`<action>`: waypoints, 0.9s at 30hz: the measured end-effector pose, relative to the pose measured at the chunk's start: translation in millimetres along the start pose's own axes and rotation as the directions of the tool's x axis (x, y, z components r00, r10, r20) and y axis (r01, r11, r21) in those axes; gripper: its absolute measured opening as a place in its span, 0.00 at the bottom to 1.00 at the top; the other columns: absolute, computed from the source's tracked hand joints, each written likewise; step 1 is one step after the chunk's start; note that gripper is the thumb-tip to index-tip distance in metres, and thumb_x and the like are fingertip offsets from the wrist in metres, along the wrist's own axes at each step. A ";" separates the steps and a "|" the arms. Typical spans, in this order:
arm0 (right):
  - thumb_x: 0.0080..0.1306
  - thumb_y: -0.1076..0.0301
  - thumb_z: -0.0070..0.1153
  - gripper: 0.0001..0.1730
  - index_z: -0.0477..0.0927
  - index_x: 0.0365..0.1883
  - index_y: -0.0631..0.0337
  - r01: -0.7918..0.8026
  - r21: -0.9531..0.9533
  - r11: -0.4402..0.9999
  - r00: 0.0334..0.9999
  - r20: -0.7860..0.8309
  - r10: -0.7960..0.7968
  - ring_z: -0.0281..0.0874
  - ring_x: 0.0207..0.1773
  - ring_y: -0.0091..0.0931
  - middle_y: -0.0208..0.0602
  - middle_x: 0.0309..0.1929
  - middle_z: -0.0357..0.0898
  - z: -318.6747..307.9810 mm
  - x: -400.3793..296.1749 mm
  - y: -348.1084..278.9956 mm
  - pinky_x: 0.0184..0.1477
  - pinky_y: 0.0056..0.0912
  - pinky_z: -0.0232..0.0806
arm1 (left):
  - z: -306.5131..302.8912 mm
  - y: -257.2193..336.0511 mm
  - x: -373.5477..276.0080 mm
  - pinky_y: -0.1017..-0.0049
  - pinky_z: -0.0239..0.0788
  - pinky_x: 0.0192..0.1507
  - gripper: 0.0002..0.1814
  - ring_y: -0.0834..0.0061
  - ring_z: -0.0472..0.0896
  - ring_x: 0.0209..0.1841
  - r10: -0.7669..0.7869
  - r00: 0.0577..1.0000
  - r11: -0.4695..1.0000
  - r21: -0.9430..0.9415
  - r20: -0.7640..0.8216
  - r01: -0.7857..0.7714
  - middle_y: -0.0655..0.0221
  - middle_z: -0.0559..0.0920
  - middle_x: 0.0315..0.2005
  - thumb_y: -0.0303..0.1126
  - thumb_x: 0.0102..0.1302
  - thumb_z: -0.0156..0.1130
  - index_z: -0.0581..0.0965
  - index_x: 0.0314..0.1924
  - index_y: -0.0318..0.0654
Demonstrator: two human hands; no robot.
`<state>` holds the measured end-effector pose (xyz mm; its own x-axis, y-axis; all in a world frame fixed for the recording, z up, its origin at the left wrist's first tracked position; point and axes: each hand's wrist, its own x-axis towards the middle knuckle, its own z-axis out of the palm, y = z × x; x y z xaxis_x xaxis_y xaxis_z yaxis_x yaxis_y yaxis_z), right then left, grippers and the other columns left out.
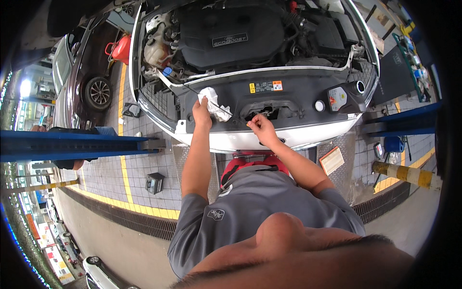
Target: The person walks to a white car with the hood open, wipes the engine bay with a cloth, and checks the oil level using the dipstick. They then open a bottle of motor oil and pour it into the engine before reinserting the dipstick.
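My left hand (pixel 202 115) pinches a crumpled white paper wipe (pixel 213 104) above the car's black front panel (pixel 231 86). A long thin dark rod, seemingly an engine oil dipstick (pixel 224 111), runs along the wipe. At its lower right end, by a small yellow-orange tip, my right hand (pixel 262 128) pinches it between thumb and fingers. Beyond both hands is the open engine bay with its black Ford EcoBoost engine cover (pixel 231 39). On the panel to the right, a dark oil bottle (pixel 346 99) stands uncapped or lies tilted, which I cannot tell, beside a white round cap (pixel 319 106).
A white front bumper (pixel 306 137) lies directly before my body. Blue lift arms (pixel 72 144) reach in from the sides. A boxed air filter (pixel 332 160) and a car battery (pixel 155 183) rest on the ground. A red can (pixel 122 49) stands left of the car.
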<state>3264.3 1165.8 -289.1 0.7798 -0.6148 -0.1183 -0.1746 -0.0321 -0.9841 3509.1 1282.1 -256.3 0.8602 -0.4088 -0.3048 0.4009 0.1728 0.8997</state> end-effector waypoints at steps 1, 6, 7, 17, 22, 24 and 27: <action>0.71 0.62 0.63 0.13 0.77 0.38 0.61 0.033 -0.072 0.997 0.999 -0.008 -0.034 0.78 0.29 0.29 0.35 0.27 0.81 0.4 -0.7 -2.7 0.35 0.33 0.69 | -4.1 -5.0 9.9 0.71 0.75 0.46 0.14 0.70 0.84 0.45 0.003 0.999 0.998 0.059 -0.046 -0.001 0.65 0.85 0.46 0.32 0.76 0.58 0.76 0.55 0.30; 0.69 0.58 0.64 0.14 0.78 0.39 0.60 0.149 -0.395 0.907 0.980 -0.061 -0.188 0.84 0.36 0.42 0.42 0.31 0.85 -9.7 -4.1 -26.5 0.41 0.45 0.74 | -16.4 -9.8 39.4 0.67 0.74 0.46 0.19 0.63 0.84 0.41 0.047 0.999 0.792 0.609 -0.019 -0.026 0.57 0.86 0.39 0.39 0.70 0.65 0.81 0.46 0.25; 0.68 0.58 0.65 0.14 0.78 0.38 0.60 0.178 -0.439 0.881 0.970 -0.071 -0.232 0.84 0.36 0.42 0.41 0.31 0.85 -11.9 -2.6 -26.3 0.41 0.45 0.74 | -20.1 -4.9 46.2 0.66 0.73 0.46 0.20 0.61 0.84 0.41 0.056 0.998 0.684 0.728 0.024 -0.056 0.55 0.87 0.37 0.41 0.68 0.67 0.83 0.43 0.25; 0.62 0.67 0.67 0.20 0.79 0.51 0.62 0.138 -0.757 0.639 0.898 -0.177 -0.403 0.72 0.60 0.46 0.46 0.54 0.77 19.4 -35.3 -45.6 0.64 0.45 0.65 | -59.8 48.6 2.0 0.56 0.68 0.56 0.17 0.52 0.79 0.49 0.541 0.677 0.156 0.732 0.498 -0.663 0.56 0.83 0.46 0.38 0.67 0.65 0.82 0.50 0.34; 0.61 0.77 0.62 0.18 0.78 0.50 0.63 -0.108 -0.676 0.728 0.788 -0.505 -0.352 0.76 0.57 0.44 0.47 0.52 0.78 17.9 -133.5 -25.2 0.60 0.42 0.68 | -88.6 28.7 -103.6 0.61 0.74 0.53 0.14 0.53 0.83 0.49 0.334 0.471 0.455 0.298 0.817 -0.839 0.54 0.84 0.45 0.23 0.64 0.65 0.81 0.50 0.34; 0.62 0.77 0.62 0.16 0.78 0.48 0.62 -0.286 -0.456 0.843 0.761 -0.642 -0.089 0.79 0.51 0.39 0.44 0.47 0.79 24.9 -193.1 5.2 0.55 0.39 0.70 | -87.9 14.4 -134.9 0.66 0.77 0.47 0.12 0.58 0.85 0.43 0.111 0.466 0.665 0.283 0.878 -0.691 0.58 0.85 0.42 0.23 0.66 0.62 0.81 0.50 0.35; 0.65 0.67 0.63 0.18 0.79 0.50 0.65 -0.592 -0.137 0.795 0.700 -0.577 0.422 0.83 0.45 0.39 0.46 0.42 0.83 18.7 -315.8 111.6 0.51 0.40 0.73 | -83.2 -21.0 -158.4 0.64 0.77 0.47 0.13 0.58 0.85 0.45 -0.094 0.223 0.736 0.219 0.970 -0.641 0.63 0.86 0.42 0.25 0.68 0.60 0.81 0.51 0.40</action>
<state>3009.9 1371.1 -364.1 0.1254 -0.8981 -0.4216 -0.6823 0.2304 -0.6939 3390.6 1417.8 -252.9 -0.1513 -0.9769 0.1507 -0.3252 0.1931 0.9257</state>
